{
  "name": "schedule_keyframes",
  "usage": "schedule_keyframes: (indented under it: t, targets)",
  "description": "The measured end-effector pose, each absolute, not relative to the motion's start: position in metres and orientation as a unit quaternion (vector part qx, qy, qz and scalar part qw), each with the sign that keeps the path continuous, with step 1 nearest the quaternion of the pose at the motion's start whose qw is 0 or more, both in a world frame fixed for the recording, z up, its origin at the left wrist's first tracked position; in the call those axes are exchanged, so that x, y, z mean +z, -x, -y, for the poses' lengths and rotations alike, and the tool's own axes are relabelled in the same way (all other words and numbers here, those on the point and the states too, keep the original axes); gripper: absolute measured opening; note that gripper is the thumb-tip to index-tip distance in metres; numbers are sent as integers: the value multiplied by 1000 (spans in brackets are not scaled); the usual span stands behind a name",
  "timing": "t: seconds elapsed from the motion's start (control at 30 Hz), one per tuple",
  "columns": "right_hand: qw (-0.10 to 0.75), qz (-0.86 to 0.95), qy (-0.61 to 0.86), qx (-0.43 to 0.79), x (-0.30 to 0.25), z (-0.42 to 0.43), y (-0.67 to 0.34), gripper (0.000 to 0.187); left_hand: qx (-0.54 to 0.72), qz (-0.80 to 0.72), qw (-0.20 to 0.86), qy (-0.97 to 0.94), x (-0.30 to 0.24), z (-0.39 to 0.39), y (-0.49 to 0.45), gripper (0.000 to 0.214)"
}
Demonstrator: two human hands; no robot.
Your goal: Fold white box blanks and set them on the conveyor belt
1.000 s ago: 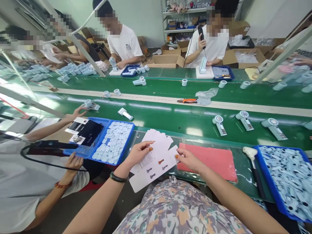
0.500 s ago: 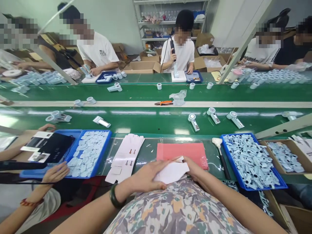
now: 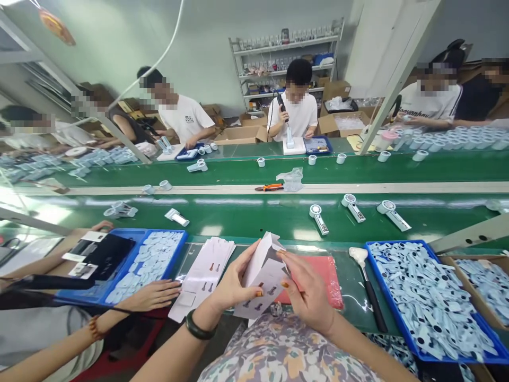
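Observation:
A small white cardboard box [image 3: 256, 273], printed with little dark tool shapes, stands tilted and partly opened up in front of my floral clothing. My left hand [image 3: 234, 281] is closed on its left side, thumb across the printed face. On the right edge, the fingers of my right hand [image 3: 308, 289] grip the card near its flaps. Under and behind my right hand lies a red sheet or pad [image 3: 328, 281]. A stack of flat white box blanks [image 3: 202, 270] with similar prints rests left of my left hand.
A black-handled mallet [image 3: 366, 286] and a blue tray of light-blue parts [image 3: 376, 281] are at right. Handheld fans [image 3: 319, 220] and orange pliers [image 3: 268, 187] lie beyond. At left, a co-worker's hand [image 3: 157, 294] reaches near the blanks, beside another blue tray [image 3: 181, 246].
The white card has gone from flat to an opened box shape, raised and turned in my hands. The co-worker's hand has moved right, toward the blanks. My view has tilted up.

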State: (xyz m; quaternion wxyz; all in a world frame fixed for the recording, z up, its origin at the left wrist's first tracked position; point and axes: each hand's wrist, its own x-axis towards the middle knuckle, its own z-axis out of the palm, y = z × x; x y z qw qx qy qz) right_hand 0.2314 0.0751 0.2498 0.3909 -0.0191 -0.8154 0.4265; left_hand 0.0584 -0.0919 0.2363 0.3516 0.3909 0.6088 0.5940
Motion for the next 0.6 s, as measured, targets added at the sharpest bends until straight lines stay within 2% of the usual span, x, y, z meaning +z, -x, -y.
schedule_keyframes:
  t: [0.13, 0.23, 0.37, 0.4, 0.5, 0.53, 0.6]
  targets:
    - [380, 797, 37, 468, 247, -75, -227, 34, 509, -687, 272, -442, 240, 88, -68, 102]
    - [370, 738, 93, 556, 244, -76, -223, 36, 493, -712, 215, -452, 240, 82, -76, 96]
    - [323, 648, 146, 674, 239, -80, -212, 21, 485, -715, 148, -482, 234, 73, -82, 94]
    - [316, 635, 161, 687, 238, -83, -209, 23, 475, -713, 132, -498, 233, 71, -83, 93]
    - [320, 647, 200, 662, 237, -93, -199, 58, 463, -699, 85, -538, 232, 64, -81, 93]
    - [323, 664, 197, 645, 237, -97, -197, 59, 472, -689, 70, -546, 233, 62, -80, 91]
    - [313, 691, 166, 630, 239, -104, -194, 38, 494, -664, 46, -560, 235, 58, -79, 85]
